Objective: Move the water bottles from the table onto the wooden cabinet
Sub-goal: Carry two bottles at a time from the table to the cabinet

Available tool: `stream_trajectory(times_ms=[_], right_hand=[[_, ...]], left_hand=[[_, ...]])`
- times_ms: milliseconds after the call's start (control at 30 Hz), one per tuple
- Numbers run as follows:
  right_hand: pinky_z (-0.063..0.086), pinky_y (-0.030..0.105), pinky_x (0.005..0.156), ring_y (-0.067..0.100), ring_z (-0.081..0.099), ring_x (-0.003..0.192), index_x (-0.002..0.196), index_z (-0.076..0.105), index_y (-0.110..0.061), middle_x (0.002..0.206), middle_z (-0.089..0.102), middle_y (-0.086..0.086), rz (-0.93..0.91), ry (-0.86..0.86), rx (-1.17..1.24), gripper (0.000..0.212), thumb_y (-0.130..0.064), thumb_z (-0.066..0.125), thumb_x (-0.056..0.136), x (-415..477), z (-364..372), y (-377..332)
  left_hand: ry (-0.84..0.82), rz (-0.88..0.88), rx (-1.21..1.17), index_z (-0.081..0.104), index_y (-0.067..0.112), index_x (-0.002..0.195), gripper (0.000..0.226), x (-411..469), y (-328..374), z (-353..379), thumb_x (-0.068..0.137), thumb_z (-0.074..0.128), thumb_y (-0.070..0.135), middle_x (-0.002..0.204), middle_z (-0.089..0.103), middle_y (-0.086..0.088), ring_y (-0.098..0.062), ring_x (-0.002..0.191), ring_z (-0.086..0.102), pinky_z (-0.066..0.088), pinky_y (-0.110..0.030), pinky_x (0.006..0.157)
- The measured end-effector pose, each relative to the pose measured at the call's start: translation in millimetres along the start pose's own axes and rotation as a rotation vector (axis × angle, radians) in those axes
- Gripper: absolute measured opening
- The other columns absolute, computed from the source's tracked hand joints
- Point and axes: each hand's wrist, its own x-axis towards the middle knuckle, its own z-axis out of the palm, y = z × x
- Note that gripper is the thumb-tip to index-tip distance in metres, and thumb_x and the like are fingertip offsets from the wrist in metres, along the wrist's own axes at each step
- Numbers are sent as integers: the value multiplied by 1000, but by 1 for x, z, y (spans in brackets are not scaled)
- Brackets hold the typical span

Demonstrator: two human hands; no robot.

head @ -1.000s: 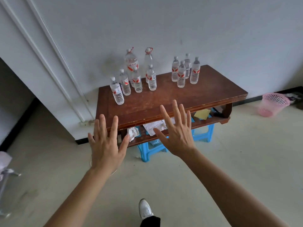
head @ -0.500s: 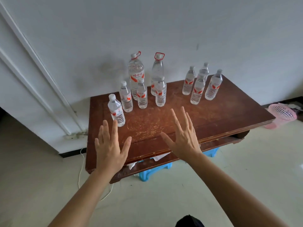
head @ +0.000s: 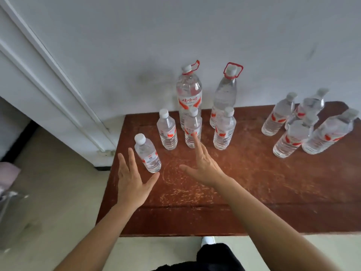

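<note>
A brown wooden table (head: pixel 244 182) stands against the white wall with several clear water bottles upright on it. The nearest small bottle (head: pixel 147 153) stands at the front left. My left hand (head: pixel 132 180) is open just in front of it, thumb almost at its base, not holding it. My right hand (head: pixel 203 165) is open over the table, fingertips pointing at the middle small bottle (head: pixel 192 127). Two more small bottles (head: pixel 167 130) (head: pixel 224 129) flank that one. Behind them stand two large bottles (head: pixel 189 92) (head: pixel 224 94) with red handles. A cluster of small bottles (head: pixel 293 133) stands at the right.
A white door frame (head: pixel 64 90) runs diagonally at the left beside the table's corner. Pale floor lies left of and in front of the table. My white shoe (head: pixel 208 240) and dark trouser leg show below the table's front edge. A blurred grey object (head: pixel 7 202) sits at far left.
I have stepped closer, so the table and bottles fill more of the view. Both open hands have moved forward over the tabletop, the left up to the nearest bottle.
</note>
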Motion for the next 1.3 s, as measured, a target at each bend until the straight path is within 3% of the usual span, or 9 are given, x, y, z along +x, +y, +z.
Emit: stream_trajectory(times_ms=[300,400,500,600,700,867,1000,1133,1300], right_hand=[[27,52,120,22,6,158,151,-26,-51,171,-10,-8,-16,-104,106,111,-46,68,93,93,35,3],[24,50,122,21,4,158,153,-26,-46,171,-10,-8,13,-77,126,114,-40,70,93,113,51,4],[21,49,123,22,5,157,158,-21,-37,171,-2,-3,70,9,177,110,-29,69,94,127,64,7],[19,46,122,20,2,157,159,-19,-34,170,-1,-3,100,97,223,109,-28,70,95,138,76,10],[21,38,121,14,6,155,159,-16,-30,171,2,2,160,171,265,112,-28,74,93,153,88,6],[36,45,117,22,29,150,159,2,-28,165,24,7,225,269,319,97,-30,74,93,170,105,0],[43,45,108,26,40,141,158,12,-24,159,33,6,247,197,206,90,-37,73,93,171,105,-3],[48,51,98,33,50,125,155,9,-40,141,45,12,184,87,-122,83,-48,66,95,153,98,-17],[43,52,105,36,48,124,158,3,-44,140,44,15,319,-94,-537,73,-58,47,101,105,98,-4]], left_hand=[[14,-232,-217,-11,35,157,126,43,-18,50,72,77,66,169,-2,-4,-24,155,3,17,-53,121],[11,-214,-375,11,30,157,118,69,-34,62,69,80,68,160,31,0,-18,148,31,32,-52,119],[-44,-155,-518,28,18,150,97,86,-35,67,76,84,43,134,56,1,-9,123,57,49,-35,104],[-49,-89,-564,18,29,154,95,94,-31,66,82,81,30,137,54,2,-3,119,59,51,-19,96],[-28,-66,-592,10,50,148,92,99,-44,56,82,74,45,140,51,5,-1,120,58,54,-26,95],[10,-40,-504,14,26,154,94,112,-87,32,83,66,56,140,50,1,-1,119,57,53,-21,92],[58,-60,-464,19,30,150,86,121,-104,18,85,68,57,133,55,2,2,110,59,47,-7,81],[83,-18,-285,23,22,156,91,134,-108,16,85,71,53,132,54,-6,-19,117,57,54,-34,85],[-129,-64,22,12,34,159,85,128,-122,24,91,57,60,110,57,-9,-27,100,56,52,-41,78]])
